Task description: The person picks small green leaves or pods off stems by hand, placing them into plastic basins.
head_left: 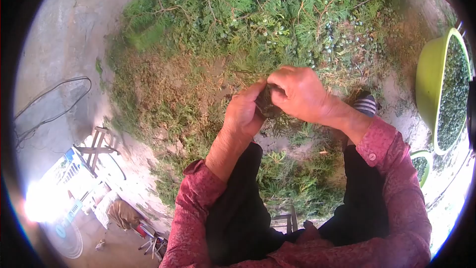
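On the ground ahead: a wide heap of cut green conifer sprigs with small bluish berries (258,15) lay across the upper half of the view, thinning into brown dry litter toward the person's knees.
Open room, left: bare grey concrete floor (59,44) ran along the heap's left edge, crossed only by a thin black cable (54,101) lying in a loop.
Open room, lower left: a small wooden stool frame (96,144) stood on the concrete, near a brightly lit patch whose contents could not be made out.
Right edge: a large lime-green plastic basin (429,77) stood just beside the heap; a second, smaller green bowl (421,161) showed partly behind the right sleeve.
Basin contents: small dark green berries or sprig bits filled it nearly to the rim; too fine to tell which.
Bowl contents: similar dark green bits, mostly hidden.
Foot: a dark striped sandal (367,103) rested at the heap's near edge, behind the right wrist.
Held item: a dark clump of conifer sprig (267,103) sat between both hands, above the knees, near the heap's lower edge.
Left hand (245,111): fingers curled closed around the clump's left side.
Right hand (297,92): fingers bent narrowly over the clump's top, pinching it, touching the left hand.
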The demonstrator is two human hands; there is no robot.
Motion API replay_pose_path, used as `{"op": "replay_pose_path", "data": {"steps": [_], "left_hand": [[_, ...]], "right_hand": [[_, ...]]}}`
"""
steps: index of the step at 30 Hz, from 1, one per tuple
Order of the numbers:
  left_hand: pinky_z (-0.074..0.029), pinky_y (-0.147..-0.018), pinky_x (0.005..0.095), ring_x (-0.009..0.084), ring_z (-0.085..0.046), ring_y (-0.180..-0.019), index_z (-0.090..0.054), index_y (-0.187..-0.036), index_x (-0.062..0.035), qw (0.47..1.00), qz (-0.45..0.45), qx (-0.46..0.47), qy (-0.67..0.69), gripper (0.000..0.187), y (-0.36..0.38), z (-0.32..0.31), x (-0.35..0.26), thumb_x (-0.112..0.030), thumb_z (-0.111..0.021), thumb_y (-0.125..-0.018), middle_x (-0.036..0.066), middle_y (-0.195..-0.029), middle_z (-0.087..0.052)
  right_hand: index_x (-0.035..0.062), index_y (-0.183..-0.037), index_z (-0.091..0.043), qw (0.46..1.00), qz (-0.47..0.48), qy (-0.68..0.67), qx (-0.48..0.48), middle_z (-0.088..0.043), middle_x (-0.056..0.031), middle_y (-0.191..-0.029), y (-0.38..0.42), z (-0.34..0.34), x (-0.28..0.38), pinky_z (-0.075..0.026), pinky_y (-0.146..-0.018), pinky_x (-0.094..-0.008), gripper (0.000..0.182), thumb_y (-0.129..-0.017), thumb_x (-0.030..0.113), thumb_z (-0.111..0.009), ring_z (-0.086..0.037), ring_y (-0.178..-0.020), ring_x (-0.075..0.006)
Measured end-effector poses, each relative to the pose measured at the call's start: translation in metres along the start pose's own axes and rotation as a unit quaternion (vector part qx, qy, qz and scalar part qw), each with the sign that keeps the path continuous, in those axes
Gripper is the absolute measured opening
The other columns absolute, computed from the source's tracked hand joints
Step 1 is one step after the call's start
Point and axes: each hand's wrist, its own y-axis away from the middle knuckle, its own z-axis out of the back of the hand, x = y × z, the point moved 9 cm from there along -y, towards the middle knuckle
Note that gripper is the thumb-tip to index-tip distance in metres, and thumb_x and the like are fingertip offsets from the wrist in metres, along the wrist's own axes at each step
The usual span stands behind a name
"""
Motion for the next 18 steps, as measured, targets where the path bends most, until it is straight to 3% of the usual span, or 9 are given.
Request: {"op": "replay_pose_path", "data": {"steps": [4,6,7,8,10,11,13,16,18], "left_hand": [[-0.046,-0.066,0.0330,0.0180,-0.057,-0.075,-0.055,-0.096,-0.0015,0.999,0.003,-0.015,-0.038,0.019,0.000,0.005,-0.002,-0.018,-0.048,-0.088,0.006,-0.085,-0.059],[-0.047,-0.065,0.0341,0.0197,-0.058,-0.074,-0.054,-0.096,0.0009,0.998,-0.041,-0.058,0.001,0.020,-0.003,0.013,-0.012,-0.016,-0.046,-0.088,0.008,-0.085,-0.060],[-0.046,-0.073,0.0359,0.0224,-0.058,-0.082,-0.052,-0.101,0.0014,0.998,-0.029,-0.046,0.029,0.023,-0.005,0.018,-0.017,-0.016,-0.044,-0.089,0.011,-0.093,-0.059],[-0.046,-0.073,0.0359,0.0224,-0.058,-0.082,-0.052,-0.101,0.0014,0.998,-0.030,-0.046,0.029,0.023,-0.005,0.019,-0.017,-0.016,-0.044,-0.089,0.011,-0.093,-0.059],[-0.043,-0.085,0.0397,0.0246,-0.055,-0.094,-0.049,-0.106,0.0002,0.988,-0.038,-0.056,0.141,0.026,-0.001,0.021,-0.020,-0.019,-0.043,-0.091,0.012,-0.103,-0.057],[-0.043,-0.085,0.0397,0.0246,-0.055,-0.094,-0.049,-0.106,0.0002,0.988,-0.040,-0.055,0.139,0.026,-0.002,0.022,-0.022,-0.019,-0.043,-0.091,0.012,-0.103,-0.057],[-0.037,-0.093,0.0426,0.0254,-0.051,-0.102,-0.046,-0.112,-0.0013,0.980,-0.066,-0.012,0.188,0.030,-0.006,0.016,-0.026,-0.023,-0.041,-0.092,0.012,-0.110,-0.054],[-0.037,-0.094,0.0421,0.0252,-0.051,-0.103,-0.046,-0.113,-0.0010,0.984,-0.082,-0.051,0.151,0.032,0.001,0.011,-0.029,-0.025,-0.041,-0.092,0.012,-0.110,-0.054],[-0.037,-0.094,0.0411,0.0250,-0.051,-0.102,-0.045,-0.113,-0.0007,0.983,-0.095,-0.013,0.159,0.033,0.000,0.005,-0.031,-0.025,-0.041,-0.092,0.012,-0.110,-0.054]], "right_hand": [[0.0002,-0.075,-0.060,0.983,-0.103,-0.098,0.117,-0.060,-0.0116,-0.068,-0.002,0.004,-0.010,-0.046,-0.054,-0.0300,0.012,-0.068,0.009,-0.058,-0.059,-0.059,-0.0213],[0.0006,-0.071,-0.062,0.902,-0.221,-0.298,0.222,-0.063,-0.0081,-0.070,0.007,-0.001,-0.011,-0.045,-0.053,-0.0249,0.011,-0.069,0.010,-0.056,-0.059,-0.061,-0.0122],[0.0023,-0.080,-0.061,0.887,-0.183,-0.340,0.252,-0.055,0.0021,-0.063,0.012,0.000,-0.004,-0.037,-0.047,-0.0206,0.016,-0.071,0.015,-0.056,-0.046,-0.053,-0.0037],[0.0023,-0.080,-0.061,0.887,-0.183,-0.341,0.252,-0.055,0.0021,-0.063,0.016,0.002,-0.007,-0.037,-0.047,-0.0206,0.016,-0.071,0.015,-0.056,-0.046,-0.053,-0.0037],[0.0032,-0.091,-0.058,0.722,-0.287,-0.566,0.277,-0.052,0.0034,-0.064,0.035,-0.015,-0.006,-0.034,-0.046,-0.0169,0.022,-0.072,0.014,-0.058,-0.044,-0.053,-0.0022],[0.0041,-0.098,-0.054,0.680,-0.299,-0.607,0.282,-0.051,0.0044,-0.065,0.039,-0.024,-0.003,-0.032,-0.046,-0.0154,0.028,-0.075,0.019,-0.060,-0.043,-0.053,-0.0014],[0.0042,-0.096,-0.055,0.699,-0.300,-0.582,0.289,-0.051,0.0042,-0.064,0.043,-0.039,0.001,-0.033,-0.046,-0.0161,0.027,-0.077,0.021,-0.062,-0.043,-0.052,-0.0018],[0.0028,-0.091,-0.056,0.738,-0.285,-0.552,0.264,-0.050,0.0029,-0.061,0.052,-0.066,-0.004,-0.034,-0.044,-0.0179,0.032,-0.078,0.030,-0.065,-0.044,-0.052,-0.0036],[0.0007,-0.087,-0.056,0.755,-0.342,-0.540,0.144,-0.049,0.0012,-0.058,0.055,-0.070,-0.028,-0.035,-0.044,-0.0192,0.034,-0.077,0.031,-0.067,-0.044,-0.051,-0.0048]]}}
